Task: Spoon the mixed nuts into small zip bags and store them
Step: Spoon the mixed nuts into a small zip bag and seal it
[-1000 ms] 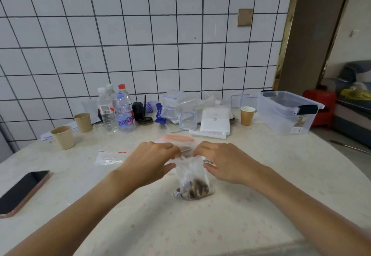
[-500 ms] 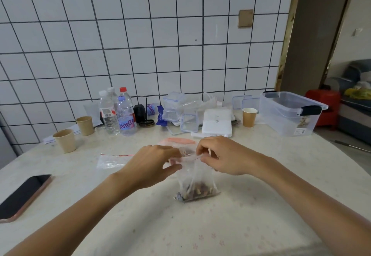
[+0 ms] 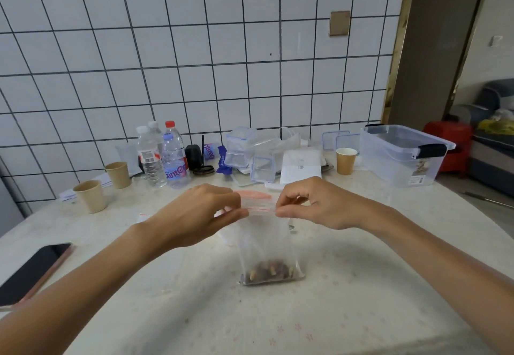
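Note:
A small clear zip bag (image 3: 265, 246) with a red seal line hangs upright over the table, its bottom resting on the surface. Mixed nuts (image 3: 269, 272) fill its lower part. My left hand (image 3: 199, 214) pinches the left end of the seal strip. My right hand (image 3: 314, 203) pinches the right end, and the strip is stretched straight between them. A second clear zip bag (image 3: 144, 217) lies flat behind my left wrist, mostly hidden.
A large clear storage bin (image 3: 403, 154) stands at the back right. Paper cups (image 3: 90, 196) (image 3: 345, 160), water bottles (image 3: 173, 157), small lidded containers (image 3: 240, 146) and a white box (image 3: 301, 166) crowd the back. A phone (image 3: 32, 271) lies at the left edge.
Both hands have lifted the bag's top and moved apart along the seal. The bag now stands taller with the strip pulled taut. The camera view has tilted slightly.

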`<state>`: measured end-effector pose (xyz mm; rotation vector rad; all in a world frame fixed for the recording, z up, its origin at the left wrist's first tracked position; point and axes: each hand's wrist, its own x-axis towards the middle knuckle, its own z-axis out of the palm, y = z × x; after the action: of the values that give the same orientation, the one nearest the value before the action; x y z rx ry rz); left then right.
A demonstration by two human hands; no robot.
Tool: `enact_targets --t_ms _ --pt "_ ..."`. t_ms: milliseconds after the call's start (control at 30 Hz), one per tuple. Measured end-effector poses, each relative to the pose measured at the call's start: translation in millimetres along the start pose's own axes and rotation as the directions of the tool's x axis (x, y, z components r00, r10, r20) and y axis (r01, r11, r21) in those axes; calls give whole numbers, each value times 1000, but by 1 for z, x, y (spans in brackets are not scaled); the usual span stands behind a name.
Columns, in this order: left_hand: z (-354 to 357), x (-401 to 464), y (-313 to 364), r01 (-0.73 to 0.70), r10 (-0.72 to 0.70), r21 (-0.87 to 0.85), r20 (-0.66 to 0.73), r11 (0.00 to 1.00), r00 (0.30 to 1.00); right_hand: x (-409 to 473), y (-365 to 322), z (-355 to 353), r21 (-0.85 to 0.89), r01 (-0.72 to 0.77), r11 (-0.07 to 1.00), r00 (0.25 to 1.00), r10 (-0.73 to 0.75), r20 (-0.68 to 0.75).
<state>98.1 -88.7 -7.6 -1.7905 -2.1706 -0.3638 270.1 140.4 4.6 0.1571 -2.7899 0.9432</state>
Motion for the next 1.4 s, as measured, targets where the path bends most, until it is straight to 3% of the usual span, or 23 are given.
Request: enact_targets --t_ms 100,167,333,500,667,733,900,1033,1133,1200,1300,1333,1400 --pt "-1 -2 -1 -17 16 47 9 999 1000 -1 -3 2 156 -9 988 999 1 48" --pt "-1 -1 0 -25 24 78 3 997 1000 -2 -6 7 140 -13 990 997 3 74" --pt "-2 3 3 -97 96 81 21 992 995 -1 -14 12 -298 -20 954 1000 26 16" --pt "-12 2 2 -160 163 84 -29 984 986 -1 -20 3 -391 32 920 999 -40 -11" --pt "-15 -2 -3 -52 49 -29 -81 998 995 -4 -16 -6 -102 -2 995 1000 1 -12" --pt "-11 -4 -5 -8 -10 -152 -121 988 993 -5 -12 -5 36 -16 999 999 18 -52" --pt "-1 -4 -5 86 -237 -550 -210 831 948 -4 -4 3 304 26 952 980 37 -198" --pt "-6 -3 0 123 -295 -809 -65 575 953 -3 2 11 610 84 788 976 59 -211" --pt "-9 1 5 122 -246 -851 -8 510 969 -1 0 19 794 168 584 972 36 -232" --pt "-9 3 9 122 -219 -899 30 420 975 2 -1 23 820 189 541 968 38 -248" --pt "-8 5 13 131 -227 -956 71 261 971 0 1 19 730 179 659 971 0 -238" --pt "-8 4 13 133 -229 -955 72 264 971 -1 0 16 648 167 743 975 -26 -221" --pt "-10 2 11 128 -188 -908 55 398 981 -4 -4 9 454 145 879 984 -78 -161"
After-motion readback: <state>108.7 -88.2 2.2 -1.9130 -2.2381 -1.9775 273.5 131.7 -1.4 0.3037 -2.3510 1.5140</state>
